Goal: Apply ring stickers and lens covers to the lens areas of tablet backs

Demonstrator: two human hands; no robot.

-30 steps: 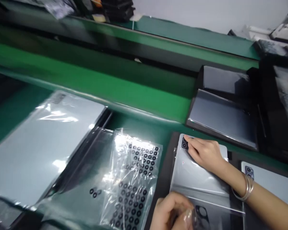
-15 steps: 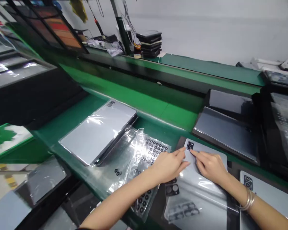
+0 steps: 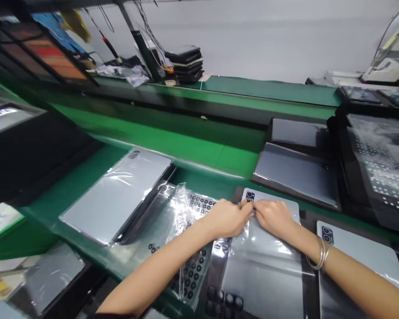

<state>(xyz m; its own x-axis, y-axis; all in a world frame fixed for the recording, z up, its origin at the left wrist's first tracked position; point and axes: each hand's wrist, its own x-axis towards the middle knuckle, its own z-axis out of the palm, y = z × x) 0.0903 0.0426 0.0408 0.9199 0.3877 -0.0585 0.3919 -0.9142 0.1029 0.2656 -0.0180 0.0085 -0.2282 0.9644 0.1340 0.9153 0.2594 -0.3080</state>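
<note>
In front of me lies a silver tablet back panel (image 3: 269,261) with a black camera module (image 3: 250,195) in its upper left corner. My left hand (image 3: 228,217) is closed in a pinch just below the module. My right hand (image 3: 274,215) is also curled shut, its fingertips meeting the left ones. Clear plastic film (image 3: 241,237) wrinkles beneath both hands and seems to be gripped between them; the exact hold is partly hidden by the fingers. Left of the panel, clear sheets of black rings (image 3: 194,270) lie on the green mat.
A stack of film-covered silver panels (image 3: 119,190) stands to the left. Another silver panel (image 3: 362,252) with a camera module lies on the right. Dark panels (image 3: 295,173) sit behind it, beside a black tray (image 3: 355,173). A pile of black devices (image 3: 185,64) rests on the back shelf.
The view has shifted right. My pointing fingers at the camera module have closed into pinches and come together just below it, and the film there has wrinkled.
</note>
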